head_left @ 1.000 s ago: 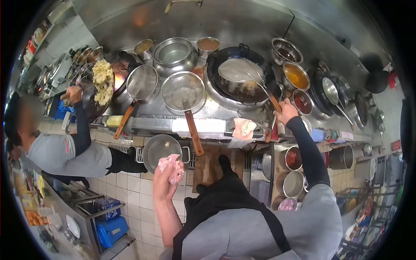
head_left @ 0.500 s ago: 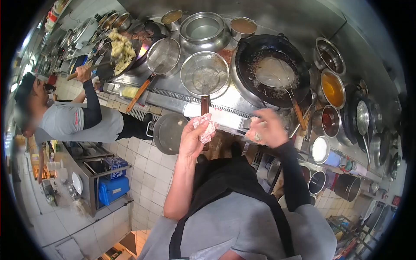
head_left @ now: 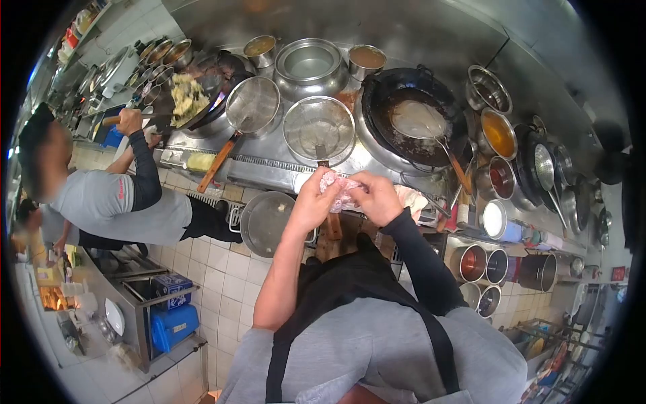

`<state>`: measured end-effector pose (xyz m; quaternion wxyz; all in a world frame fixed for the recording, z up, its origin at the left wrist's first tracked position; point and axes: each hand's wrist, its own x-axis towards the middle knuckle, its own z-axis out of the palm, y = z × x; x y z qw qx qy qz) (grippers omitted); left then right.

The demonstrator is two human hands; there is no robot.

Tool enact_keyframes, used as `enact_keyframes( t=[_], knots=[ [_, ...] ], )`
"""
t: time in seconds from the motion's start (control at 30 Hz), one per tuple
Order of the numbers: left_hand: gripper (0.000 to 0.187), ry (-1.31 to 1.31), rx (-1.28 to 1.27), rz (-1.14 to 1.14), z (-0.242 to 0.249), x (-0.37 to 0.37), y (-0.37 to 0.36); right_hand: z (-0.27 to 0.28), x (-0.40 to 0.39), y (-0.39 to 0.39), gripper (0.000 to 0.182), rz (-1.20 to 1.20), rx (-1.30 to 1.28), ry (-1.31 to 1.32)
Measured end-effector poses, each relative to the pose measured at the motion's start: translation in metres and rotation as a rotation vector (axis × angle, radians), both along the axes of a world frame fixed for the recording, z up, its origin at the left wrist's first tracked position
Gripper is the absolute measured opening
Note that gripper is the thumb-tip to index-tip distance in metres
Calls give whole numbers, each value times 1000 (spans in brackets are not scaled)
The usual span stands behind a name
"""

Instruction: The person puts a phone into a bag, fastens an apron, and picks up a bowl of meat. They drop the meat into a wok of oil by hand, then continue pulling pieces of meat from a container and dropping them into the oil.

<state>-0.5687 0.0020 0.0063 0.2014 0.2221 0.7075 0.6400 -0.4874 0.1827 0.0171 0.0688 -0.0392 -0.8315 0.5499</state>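
Observation:
My left hand (head_left: 311, 206) and my right hand (head_left: 378, 199) meet in front of the stove's front edge. Both sets of fingers pinch a crumpled pink-and-white piece (head_left: 342, 191), whose material I cannot tell. Just beyond my hands, a round wire-mesh strainer (head_left: 318, 126) rests on the steel top. Its wooden handle runs towards me and passes under my hands. A pale, folded cloth (head_left: 409, 200) lies beside my right hand, partly covered by it.
A black wok (head_left: 404, 87) holding a second strainer stands at the right. Further right are several steel bowls of sauce (head_left: 498, 133). A large pot (head_left: 264, 225) is low on my left. A co-worker (head_left: 101, 209) stirs food in another wok (head_left: 195, 108).
My right hand has come left from beside the pale cloth to join my left hand on the crumpled piece. My view has shifted slightly. The co-worker's food has moved in the wok.

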Motion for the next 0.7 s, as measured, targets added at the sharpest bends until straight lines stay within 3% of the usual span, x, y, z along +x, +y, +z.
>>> enact_keyframes(
  t=[0.03, 0.27, 0.37, 0.47, 0.6, 0.7],
  knots=[
    [19, -75, 79, -24, -1, -3, -4, 13, 4, 0, 24, 3, -184, -151],
    [22, -423, 466, -109, 5, -6, -7, -22, 6, 7, 24, 27, -1150, -59],
    [25, -374, 381, -113, -2, -13, -3, -26, 0, 20, 27, 92, -1272, -152],
    [29, -235, 177, -146, 9, -17, 7, -8, -7, 47, 31, 227, -1016, -193],
    [28, -84, 3, -219, 26, -19, 38, 8, -29, 63, 36, 240, -304, -227],
    [27, 123, -116, -173, 20, -20, 52, 3, -39, 77, 26, 264, -255, -225]
  ],
)
